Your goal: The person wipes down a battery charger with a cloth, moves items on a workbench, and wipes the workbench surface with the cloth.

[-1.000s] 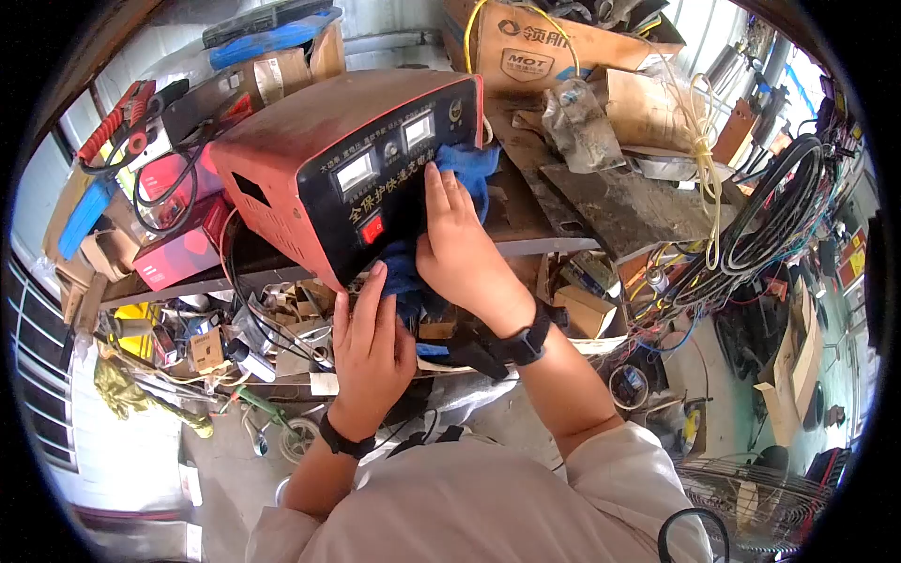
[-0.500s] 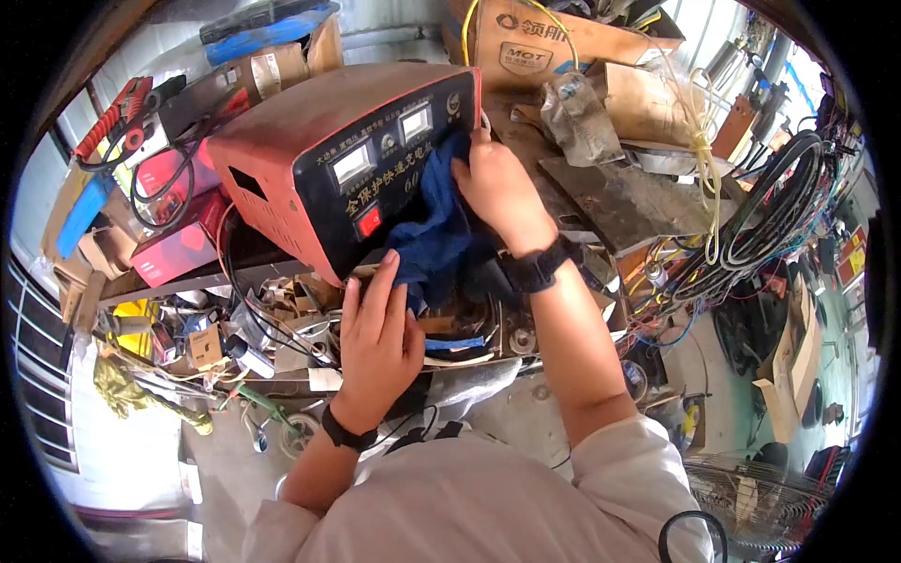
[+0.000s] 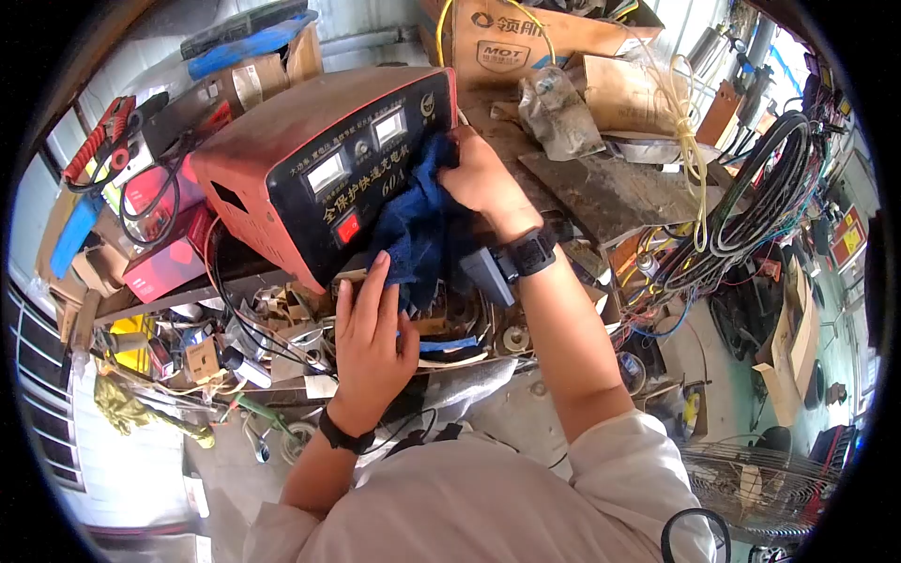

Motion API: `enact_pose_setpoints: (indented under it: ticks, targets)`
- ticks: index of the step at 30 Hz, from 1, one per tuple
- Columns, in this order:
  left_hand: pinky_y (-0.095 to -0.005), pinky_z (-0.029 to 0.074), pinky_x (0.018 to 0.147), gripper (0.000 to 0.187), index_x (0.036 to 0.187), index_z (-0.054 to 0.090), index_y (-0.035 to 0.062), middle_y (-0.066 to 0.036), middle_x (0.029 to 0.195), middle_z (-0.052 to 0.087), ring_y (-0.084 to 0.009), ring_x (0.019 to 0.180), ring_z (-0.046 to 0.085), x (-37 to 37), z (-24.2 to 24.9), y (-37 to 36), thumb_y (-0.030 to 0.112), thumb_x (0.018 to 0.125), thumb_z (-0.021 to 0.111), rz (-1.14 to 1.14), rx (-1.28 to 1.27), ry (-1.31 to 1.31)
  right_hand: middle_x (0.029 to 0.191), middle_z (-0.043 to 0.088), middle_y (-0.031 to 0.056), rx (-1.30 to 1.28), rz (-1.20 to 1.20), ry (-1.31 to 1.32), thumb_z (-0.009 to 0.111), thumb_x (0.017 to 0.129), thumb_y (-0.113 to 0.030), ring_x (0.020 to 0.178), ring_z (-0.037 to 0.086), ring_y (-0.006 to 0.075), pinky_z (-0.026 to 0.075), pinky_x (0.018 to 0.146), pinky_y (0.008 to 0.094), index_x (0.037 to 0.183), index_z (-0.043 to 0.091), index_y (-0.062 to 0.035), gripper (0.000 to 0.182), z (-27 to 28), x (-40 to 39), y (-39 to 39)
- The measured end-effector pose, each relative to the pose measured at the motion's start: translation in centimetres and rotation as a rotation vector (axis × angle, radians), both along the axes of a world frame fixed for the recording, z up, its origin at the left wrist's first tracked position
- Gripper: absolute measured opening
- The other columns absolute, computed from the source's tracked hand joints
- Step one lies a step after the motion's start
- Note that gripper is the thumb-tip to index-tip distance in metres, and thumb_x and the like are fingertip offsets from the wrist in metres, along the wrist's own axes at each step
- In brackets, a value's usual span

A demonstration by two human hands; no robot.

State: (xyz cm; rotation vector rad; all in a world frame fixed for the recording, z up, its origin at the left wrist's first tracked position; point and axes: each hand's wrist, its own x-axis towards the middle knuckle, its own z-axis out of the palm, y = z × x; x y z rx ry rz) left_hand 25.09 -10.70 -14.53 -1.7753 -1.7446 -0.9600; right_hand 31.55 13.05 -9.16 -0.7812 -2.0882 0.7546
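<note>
Since a second ago, the right hand [image 3: 476,176] has shifted from the middle of the black front panel [image 3: 374,166] to its right edge, uncovering the "60A" marking. It is now curled round the upper end of a dark blue cloth [image 3: 414,230] — fingertips partly hidden, so tightness cannot be told. The left hand [image 3: 370,324] has hold of nothing: its fingers lie straight, slightly parted, against the cloth's lower end.

Folded and hanging down the panel, the cloth looks light, limp and easy to bunch; a gathered fold gives the surest hold. The red-cased battery charger [image 3: 282,133] sits on the shelf [image 3: 481,111], probably heavy and stiff, its dusty case perhaps slick. It is best steadied by the side walls — the two meter windows [image 3: 388,128] look breakable.
</note>
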Motion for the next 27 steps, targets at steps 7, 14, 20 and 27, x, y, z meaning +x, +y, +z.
enact_pose_setpoints:
  ticks: [7, 14, 20, 27]
  targets:
    - [-0.0581, 0.021, 0.108, 0.04, 0.115, 0.048, -0.0108, -0.028, 0.138, 0.037, -0.0457, 0.127, 0.038, -0.9, 0.2, -1.1, 0.003, 0.079, 0.059, 0.037, 0.128, 0.032, 0.083, 0.063, 0.0273, 0.268, -0.289, 0.298, 0.062, 0.08, -0.004, 0.084, 0.065, 0.0404, 0.051, 0.072, 0.0435, 0.096, 0.061, 0.0029, 0.018, 2.2, 2.1, -2.1]
    - [-0.0598, 0.016, 0.109, 0.059, 0.13, 0.03, -0.0099, -0.037, 0.139, 0.027, -0.0497, 0.13, 0.03, -1.9, 2.7, -2.7, 0.007, 0.082, 0.06, 0.184, 0.322, 0.045, 0.117, 0.054, 0.0296, 0.57, 0.164, 0.26, 0.051, 0.085, -0.004, 0.114, 0.049, 0.0434, 0.036, 0.103, 0.0454, 0.117, 0.05, 0.008, 0.034, 6.4, -1.6, -6.0]
    - [-0.0608, 0.016, 0.108, 0.064, 0.132, 0.03, -0.0073, -0.037, 0.14, 0.028, -0.0502, 0.13, 0.03, -3.3, 2.7, -3.3, 0.004, 0.078, 0.062, 0.207, 0.322, -0.018, 0.088, 0.06, 0.0311, 0.574, 0.289, 0.125, 0.049, 0.085, -0.011, 0.09, 0.059, 0.0444, 0.046, 0.084, 0.0488, 0.089, 0.057, 0.0073, 0.021, 9.9, -1.9, -8.9]
    - [-0.0566, 0.018, 0.109, 0.067, 0.135, 0.028, -0.0054, -0.036, 0.142, 0.025, -0.0495, 0.132, 0.028, -3.9, 3.5, -4.8, 0.0, 0.077, 0.062, 0.246, 0.379, -0.045, 0.104, 0.057, 0.0347, 0.573, 0.219, 0.292, 0.044, 0.094, -0.019, 0.1, 0.056, 0.0462, 0.044, 0.087, 0.0489, 0.102, 0.055, 0.0088, 0.031, 12.6, -3.5, -9.6]
